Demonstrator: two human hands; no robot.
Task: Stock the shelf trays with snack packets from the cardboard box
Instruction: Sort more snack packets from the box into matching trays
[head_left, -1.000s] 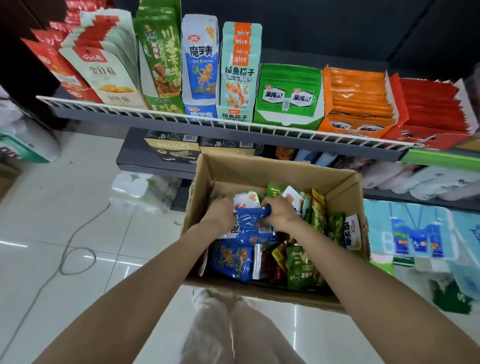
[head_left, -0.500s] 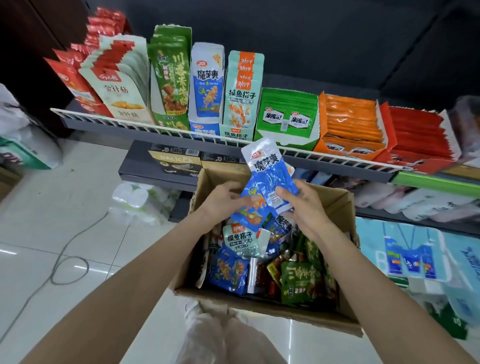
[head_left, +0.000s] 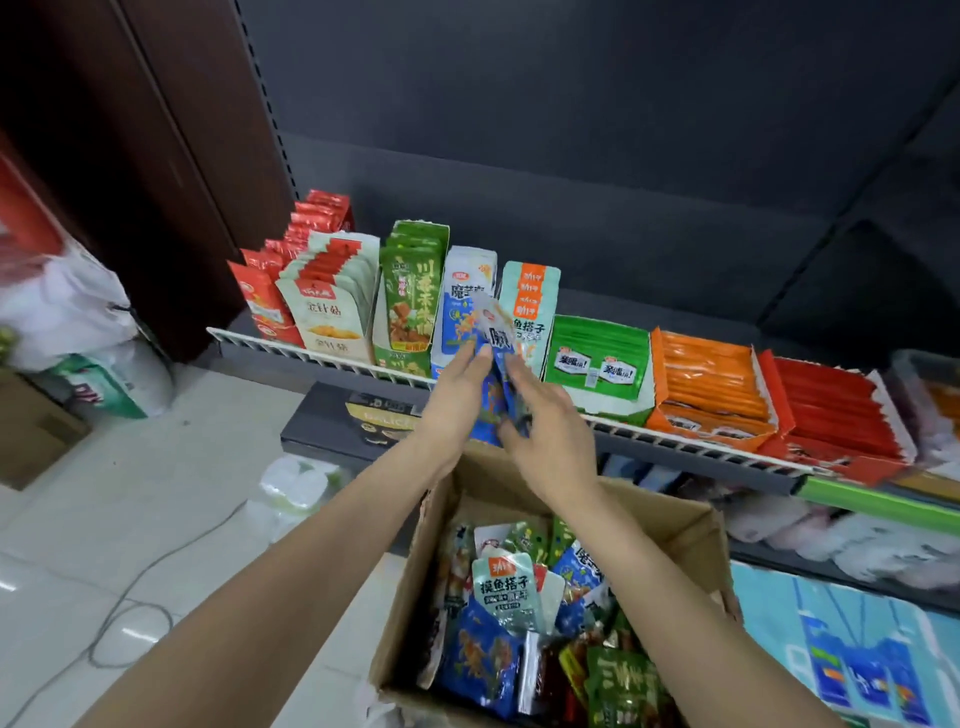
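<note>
Both hands hold a small stack of blue and white snack packets (head_left: 496, 364) upright between them, just in front of the shelf's white wire rail (head_left: 332, 358). My left hand (head_left: 457, 400) grips the stack's left side and my right hand (head_left: 550, 431) holds its right side. The stack is level with the blue and white tray (head_left: 465, 296) of matching packets. Below, the open cardboard box (head_left: 691, 525) holds several mixed packets: blue, teal, green and red.
The shelf carries trays of red (head_left: 265, 296), cream (head_left: 327, 312), green (head_left: 410, 296) and teal (head_left: 532, 291) packets, then green (head_left: 597, 358), orange (head_left: 711, 389) and red (head_left: 841, 415) display boxes. A lower shelf (head_left: 332, 421) sits behind the box. Bags (head_left: 78, 332) and a cable (head_left: 130, 608) lie on the tiled floor at left.
Both hands lifted the blue packets out of the cardboard box and carried them up and forward to the shelf rail. My view tilted upward.
</note>
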